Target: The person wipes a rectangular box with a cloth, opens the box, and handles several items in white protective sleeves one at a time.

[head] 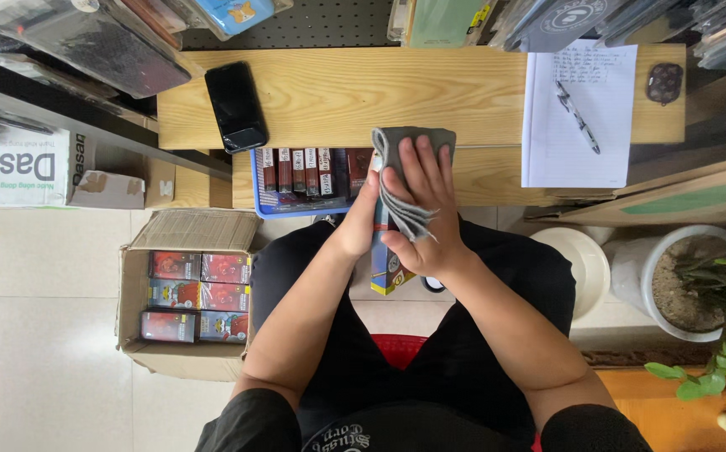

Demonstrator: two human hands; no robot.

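1. The left hand (356,224) grips the tall blue printed cardboard box (386,266) upright over the lap, steadying it.
2. The right hand (424,201), fingers spread, presses the folded grey cloth (413,142) against the box's upper end.
3. Beyond, the blue plastic tray (296,208) of similar boxes rests on the light wooden table (363,92), within reach.
4. On the floor sits an open cardboard carton (180,356) of boxes.

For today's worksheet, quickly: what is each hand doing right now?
Left hand: closed on the blue box, holding it upright.
Right hand: pressing the grey cloth against that box.
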